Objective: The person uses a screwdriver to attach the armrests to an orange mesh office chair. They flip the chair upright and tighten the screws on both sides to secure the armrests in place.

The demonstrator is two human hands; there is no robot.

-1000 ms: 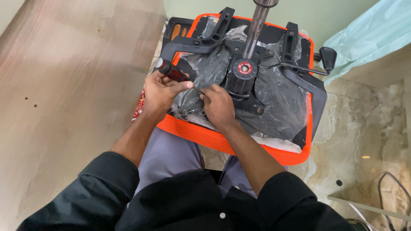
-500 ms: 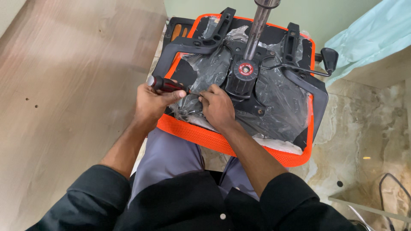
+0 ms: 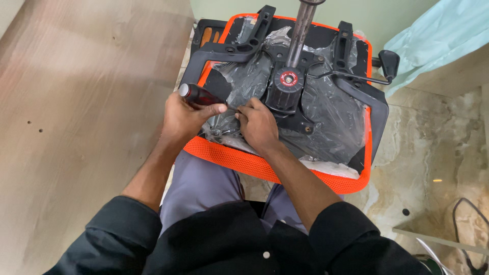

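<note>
An upturned office chair seat [image 3: 265,165] with orange mesh edging rests on my lap, its black underside wrapped in clear plastic film [image 3: 326,117]. My left hand [image 3: 184,118] grips a screwdriver [image 3: 199,95] with a dark red handle, the shaft pointing right toward the seat's black mechanism plate [image 3: 285,94]. My right hand [image 3: 258,126] lies on the plastic beside the shaft's tip, fingers pinched together there. What it pinches is hidden. A metal gas-lift column [image 3: 301,25] rises from the mechanism.
A black armrest bracket [image 3: 229,48] and a second one [image 3: 367,97] run along the seat's sides, with a lever knob [image 3: 389,61] at the right. A wooden board [image 3: 76,117] lies left, marble floor [image 3: 433,147] right, pale green sheet [image 3: 438,35] at back right.
My left hand has turned on the screwdriver handle, which now shows more above the fist. My right hand stays by the tip. The seat has not moved.
</note>
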